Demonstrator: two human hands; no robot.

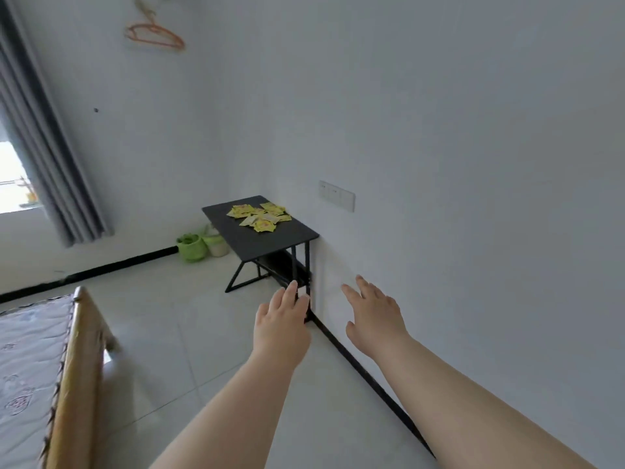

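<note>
I hold both arms out in front of me. My left hand (282, 319) is flat, its fingers straight and close together, and it holds nothing. My right hand (372, 313) is spread wide and holds nothing too. I think they are up like this so they are ready to pick things up. The right hand is near the wall, but I cannot tell if it touches.

On my left is the bed (77, 367), out of my way.

Past my hands stands the table (270, 242), small and black. It sits right against the wall, so I think it will not slide when I reach over it. The packets (260, 216) lie on its top in a loose yellow heap, on the half by the wall and well apart from my hands. They overlap, so I may need to peel them off one by one.

Behind the table, two baskets (192, 247) sit on the floor. A switch (337, 195) is on the wall. Far off hang a curtain (44, 147) and a hanger (154, 35).
</note>
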